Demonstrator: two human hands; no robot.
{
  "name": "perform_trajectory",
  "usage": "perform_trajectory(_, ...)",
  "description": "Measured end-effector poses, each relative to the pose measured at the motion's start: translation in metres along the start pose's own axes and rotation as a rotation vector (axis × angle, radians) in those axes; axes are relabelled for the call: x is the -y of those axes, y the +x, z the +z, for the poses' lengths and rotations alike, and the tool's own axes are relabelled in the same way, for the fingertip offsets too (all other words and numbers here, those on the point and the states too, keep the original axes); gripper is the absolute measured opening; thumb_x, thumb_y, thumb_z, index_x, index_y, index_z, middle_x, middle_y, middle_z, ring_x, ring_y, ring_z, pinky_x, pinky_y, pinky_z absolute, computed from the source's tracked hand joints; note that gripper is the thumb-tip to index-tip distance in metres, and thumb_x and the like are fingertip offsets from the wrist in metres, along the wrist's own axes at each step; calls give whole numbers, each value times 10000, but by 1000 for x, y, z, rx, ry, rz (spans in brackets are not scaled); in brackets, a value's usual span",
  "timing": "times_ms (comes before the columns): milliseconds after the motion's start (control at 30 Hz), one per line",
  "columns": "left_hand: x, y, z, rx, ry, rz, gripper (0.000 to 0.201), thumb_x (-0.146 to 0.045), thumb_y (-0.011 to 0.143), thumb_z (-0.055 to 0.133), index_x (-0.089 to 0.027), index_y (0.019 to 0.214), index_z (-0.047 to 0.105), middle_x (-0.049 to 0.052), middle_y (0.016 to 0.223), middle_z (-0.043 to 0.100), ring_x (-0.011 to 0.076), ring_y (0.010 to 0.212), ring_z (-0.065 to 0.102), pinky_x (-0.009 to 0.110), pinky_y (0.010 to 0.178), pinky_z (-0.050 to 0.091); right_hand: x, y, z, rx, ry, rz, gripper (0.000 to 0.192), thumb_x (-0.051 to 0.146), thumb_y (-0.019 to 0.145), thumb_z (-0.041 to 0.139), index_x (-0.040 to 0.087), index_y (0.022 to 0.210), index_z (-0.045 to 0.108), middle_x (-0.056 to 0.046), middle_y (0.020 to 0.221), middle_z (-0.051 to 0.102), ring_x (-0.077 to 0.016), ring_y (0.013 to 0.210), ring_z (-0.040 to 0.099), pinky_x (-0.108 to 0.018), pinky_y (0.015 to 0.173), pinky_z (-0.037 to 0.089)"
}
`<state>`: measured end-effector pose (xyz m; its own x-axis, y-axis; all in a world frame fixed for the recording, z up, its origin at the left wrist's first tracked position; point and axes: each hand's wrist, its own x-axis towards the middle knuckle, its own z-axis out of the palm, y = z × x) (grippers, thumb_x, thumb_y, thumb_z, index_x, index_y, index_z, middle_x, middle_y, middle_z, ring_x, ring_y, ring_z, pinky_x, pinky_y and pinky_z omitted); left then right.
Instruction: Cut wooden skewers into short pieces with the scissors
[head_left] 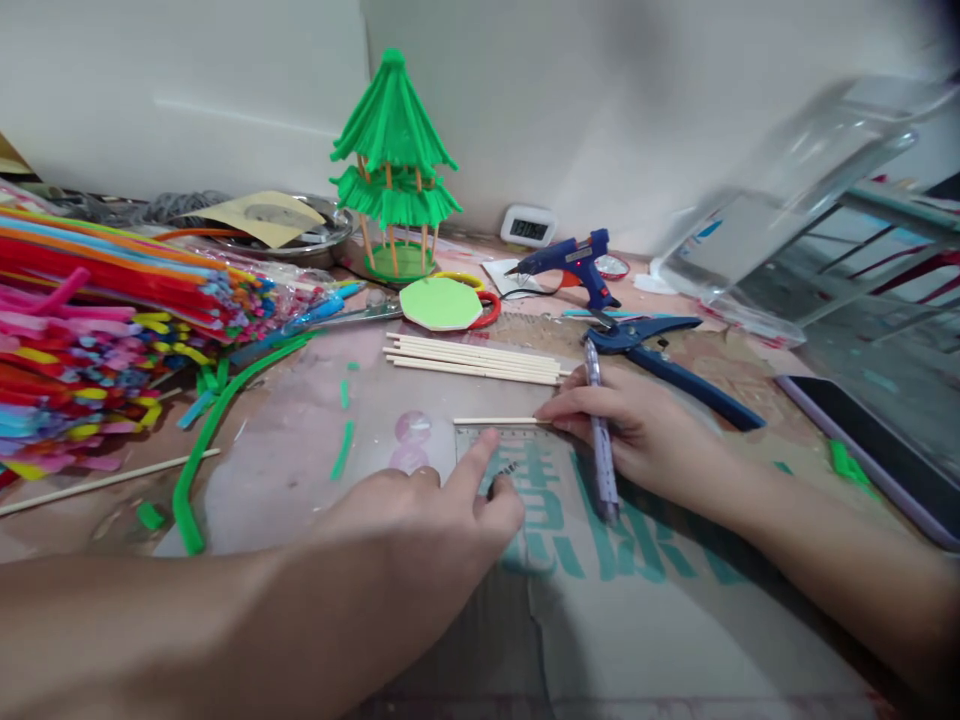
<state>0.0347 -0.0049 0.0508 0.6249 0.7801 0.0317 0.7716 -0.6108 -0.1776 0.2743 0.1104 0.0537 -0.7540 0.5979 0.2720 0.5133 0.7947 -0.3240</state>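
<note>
On the cardboard (675,620), left hand (435,520) presses a clear ruler (517,445) with its forefinger; right hand (630,425) pinches a thin wooden stick (495,421), a pen (600,440) between its fingers.

A clear ruler (504,447) is pressed flat by the left hand (420,520), index finger extended, while a thin wooden stick (495,421) along its 12 o'clock edge is steadied by the right hand (637,430), a pen (600,440) held between its fingers. More sticks (472,360) are seen at 12 o'clock, blue cutters (675,365) at 2 o'clock.
</note>
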Motion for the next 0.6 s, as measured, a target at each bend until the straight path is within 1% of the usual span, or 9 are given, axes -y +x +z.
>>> perform_trajectory(100, -1, 0, 3, -16, 8, 8, 394, -176, 905, 517, -225, 1283, 616, 190, 1448, 568, 230, 615, 731, 307, 427, 507, 2, 0, -2, 29, -8, 0, 163, 201, 954, 579, 195, 953, 742, -75, 899, 684, -204, 836, 645, -302, 727, 511)
perform_trajectory(200, 0, 1, 5, -49, 14, 42, 520, -137, 893, 477, -144, 1409, 540, 220, 1462, 545, 233, 673, 744, 316, 459, 531, 3, 0, -3, 36, -17, -11, 198, 188, 957, 555, 188, 979, 752, -83, 893, 677, -204, 818, 642, -306, 710, 512)
perform_trajectory(300, 2, 3, 5, -49, -8, 60, 566, -117, 874, 452, -81, 1435, 515, 245, 1475, 517, 263, 758, 760, 338, 495, 566, 3, 1, -4, 33, -6, -34, 244, 171, 955, 535, 186, 1035, 764, -86, 881, 663, -197, 796, 636, -303, 693, 510)
perform_trajectory(367, 3, 4, 4, -27, -38, 56, 555, -132, 873, 459, -98, 1422, 530, 260, 1501, 475, 265, 731, 758, 346, 489, 569, 3, 2, -4, 42, 7, -42, 249, 172, 953, 536, 183, 1039, 770, -85, 870, 655, -193, 778, 630, -303, 676, 505)
perform_trajectory(467, 5, 5, 3, 37, -76, 27, 550, -171, 878, 495, -151, 1427, 519, 280, 1533, 413, 256, 671, 749, 341, 465, 559, 3, 2, -5, 66, 20, -32, 255, 182, 956, 532, 184, 1033, 776, -91, 870, 658, -205, 783, 628, -323, 671, 503)
perform_trajectory(533, 7, 5, 2, 81, -92, 17, 551, -191, 887, 511, -177, 1438, 501, 287, 1537, 400, 258, 673, 751, 339, 470, 563, 3, 2, -6, 79, 23, -13, 272, 177, 956, 519, 198, 1045, 776, -95, 882, 663, -214, 798, 631, -335, 680, 507)
perform_trajectory(600, 8, 7, 1, 109, -104, 32, 556, -213, 894, 523, -174, 1447, 487, 300, 1534, 396, 268, 687, 754, 345, 476, 567, 3, 2, -7, 88, 26, -4, 284, 176, 956, 509, 212, 1053, 775, -95, 885, 666, -216, 800, 633, -340, 683, 508)
